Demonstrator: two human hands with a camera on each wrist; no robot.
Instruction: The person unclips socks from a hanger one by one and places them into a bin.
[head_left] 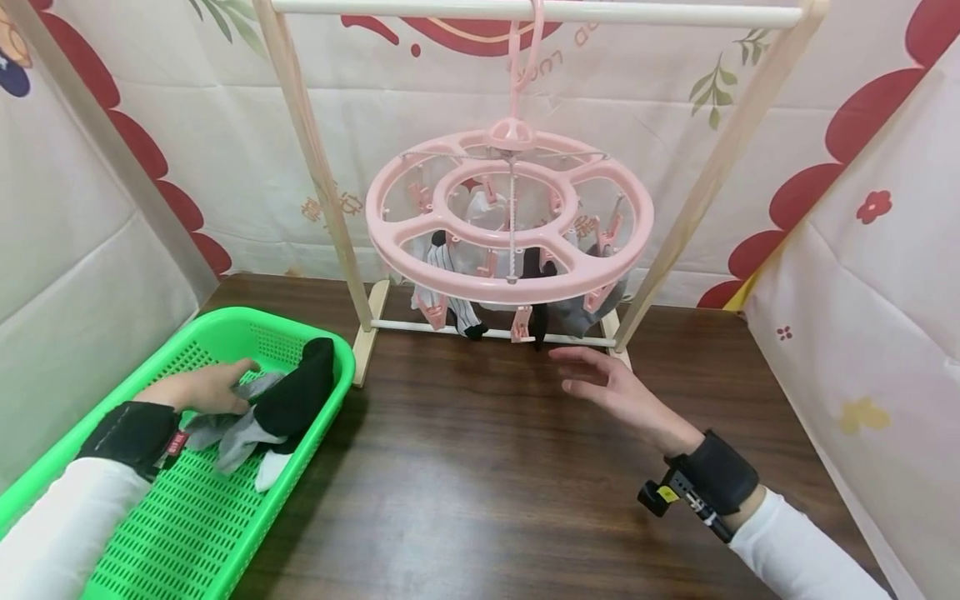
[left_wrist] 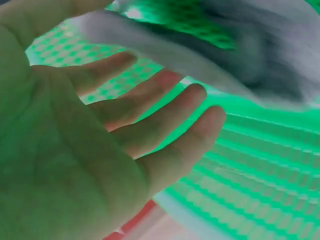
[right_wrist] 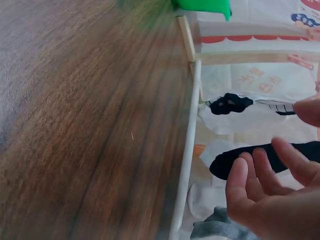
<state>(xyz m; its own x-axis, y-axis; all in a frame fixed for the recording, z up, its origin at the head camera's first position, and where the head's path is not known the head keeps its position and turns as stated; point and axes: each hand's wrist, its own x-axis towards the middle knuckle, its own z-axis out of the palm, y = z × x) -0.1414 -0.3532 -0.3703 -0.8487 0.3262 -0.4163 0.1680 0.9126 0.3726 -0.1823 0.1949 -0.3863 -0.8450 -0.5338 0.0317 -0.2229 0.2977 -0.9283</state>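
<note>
My left hand (head_left: pixel 206 387) reaches into the green basket (head_left: pixel 217 533) on the left, over a pile of socks. In the left wrist view its fingers (left_wrist: pixel 165 127) are spread, with a blurred grey sock (left_wrist: pixel 195 55) just beyond the fingertips; whether they touch is unclear. Beside this hand lie a black sock (head_left: pixel 296 396) and a grey sock (head_left: pixel 243 437). My right hand (head_left: pixel 615 392) is in the air below the pink round clip hanger (head_left: pixel 517 287), fingers loosely bent. In the right wrist view those fingers overlap a hanging black sock (right_wrist: pixel 227 164), without visibly gripping it.
The hanger hangs from the white top bar (head_left: pixel 645 12) of a wooden-legged rack (head_left: pixel 682 200). A striped sock (head_left: pixel 450 283) and a grey sock (head_left: pixel 585 317) hang below it among pink clips (head_left: pixel 522 325). Patterned cloth walls (head_left: pixel 877 275) surround the brown tabletop (head_left: pixel 465 483).
</note>
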